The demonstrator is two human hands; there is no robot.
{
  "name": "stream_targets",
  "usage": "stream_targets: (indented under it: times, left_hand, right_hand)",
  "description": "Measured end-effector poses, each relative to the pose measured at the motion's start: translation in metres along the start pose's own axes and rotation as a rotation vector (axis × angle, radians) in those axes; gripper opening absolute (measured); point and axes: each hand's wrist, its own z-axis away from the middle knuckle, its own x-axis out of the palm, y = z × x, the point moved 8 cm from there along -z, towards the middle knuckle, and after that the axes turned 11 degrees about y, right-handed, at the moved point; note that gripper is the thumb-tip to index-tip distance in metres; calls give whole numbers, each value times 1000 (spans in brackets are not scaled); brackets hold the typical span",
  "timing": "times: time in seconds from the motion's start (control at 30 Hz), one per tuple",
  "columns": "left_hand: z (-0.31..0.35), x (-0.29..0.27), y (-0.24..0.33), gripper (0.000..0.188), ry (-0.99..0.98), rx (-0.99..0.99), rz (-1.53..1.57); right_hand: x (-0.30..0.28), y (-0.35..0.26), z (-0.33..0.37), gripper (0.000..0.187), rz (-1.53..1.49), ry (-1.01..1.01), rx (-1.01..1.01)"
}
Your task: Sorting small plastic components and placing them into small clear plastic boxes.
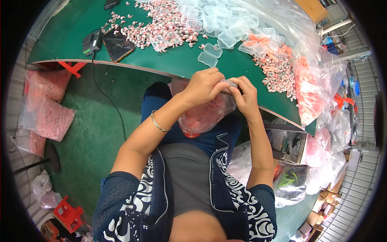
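Note:
A clear plastic bag [205, 115] with pink contents rests on my lap, just below the table's front edge. My left hand [204, 85] grips its gathered top with bent fingers. Close beside it, my right hand [246, 96] pinches the same top edge between thumb and fingers. What lies right between the fingertips is partly hidden. Beyond my hands, an open clear plastic box [210, 55] lies on the green table [169, 60]. A heap of small curled pink-and-grey pieces [161, 24] spreads at the far left, and a similar heap [278, 74] lies to the right.
Many clear boxes [227, 24] are piled at the back. A dark phone [117, 44] and a black device [92, 41] with a cable lie at the left. A bag of pink strands [310, 88] stands right. Filled bags [52, 109] and a red stool [67, 213] are on the floor.

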Motion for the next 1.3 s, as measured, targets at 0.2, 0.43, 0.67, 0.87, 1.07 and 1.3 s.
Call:
stream_targets:
  times: [0.2, 0.43, 0.67, 0.87, 1.07, 1.3]
  left_hand:
    - [10, -15, 5, 23, -11, -3, -31]
    - [10, -31, 30, 22, -56, 36, 8]
    - [32, -40, 3, 23, 40, -114, 23]
    - [93, 17, -33, 25, -276, -140, -323]
    - [114, 42, -47, 23, -328, -85, -263]
    - [-7, -45, -3, 20, 107, 37, -285]
  right_hand:
    - [11, -12, 0, 18, -57, -69, -38]
    - [6, -38, 1, 15, -101, -88, -67]
    - [34, -28, -25, 21, -113, -197, -151]
    - [58, -17, -34, 27, 398, -10, -290]
    - [33, -9, -22, 15, 433, 36, -284]
    - [16, -17, -4, 11, 449, 45, -288]
